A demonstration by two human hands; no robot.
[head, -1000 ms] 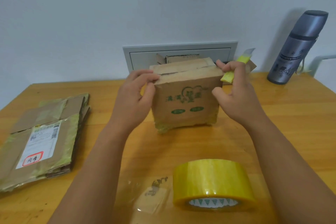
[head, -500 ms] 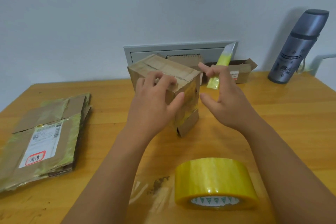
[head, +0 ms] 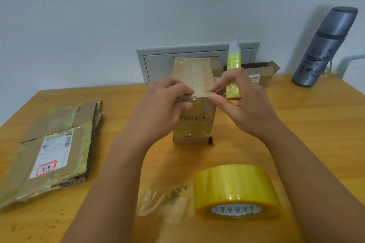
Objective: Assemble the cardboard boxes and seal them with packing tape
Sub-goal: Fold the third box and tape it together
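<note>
While both hands pinch its top edge, small cardboard box (head: 192, 104) stands mid table (head: 296, 124), left hand (head: 160, 108) fingers grasping it, right hand (head: 245, 102) also gripping yellow cutter (head: 233, 73), tape roll (head: 237, 191) near front edge.

Evenly lit, fairly bright; soft shadow beside the flask (head: 326, 45) on the wall. Slightly blurred throughout; wide-angle bending at the edges.

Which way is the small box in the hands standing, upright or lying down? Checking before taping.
Upright: the small box stands on end on the table, its top flaps closed, both hands at its upper edge.
</note>
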